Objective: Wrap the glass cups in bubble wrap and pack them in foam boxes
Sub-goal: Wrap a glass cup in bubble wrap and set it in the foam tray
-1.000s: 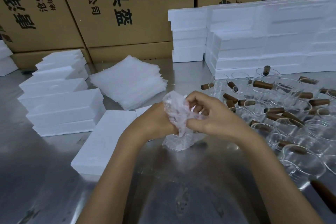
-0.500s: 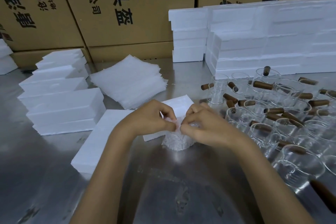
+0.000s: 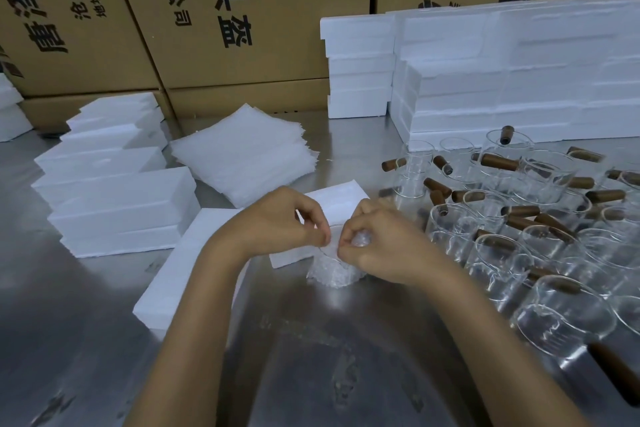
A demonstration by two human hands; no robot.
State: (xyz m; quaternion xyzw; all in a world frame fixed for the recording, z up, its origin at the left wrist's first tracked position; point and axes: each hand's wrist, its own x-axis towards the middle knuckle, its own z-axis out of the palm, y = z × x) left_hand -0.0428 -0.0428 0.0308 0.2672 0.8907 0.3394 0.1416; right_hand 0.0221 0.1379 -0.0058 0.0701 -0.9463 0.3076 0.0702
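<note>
steel worktop (image 3: 311,357) before stacked cardboard cartons (image 3: 263,10); at its centre stands a bubble-wrapped cup (image 3: 332,274), left hand (image 3: 280,222) and right hand (image 3: 384,246) pinching the wrap's top edges with curled fingers; bare glass cups (image 3: 540,239) crowd the right, foam boxes (image 3: 114,198) left

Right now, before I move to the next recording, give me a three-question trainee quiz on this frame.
1. True or false: the wrapped cup stands on the steel table.
2. Which hands pinch its bubble wrap? A) only the left hand B) only the right hand C) both
3. Fill in: the unwrapped glass cups have brown ____ and stand on the person's ____ side.

Key: 1 true; 2 C; 3 handles, right.
</note>
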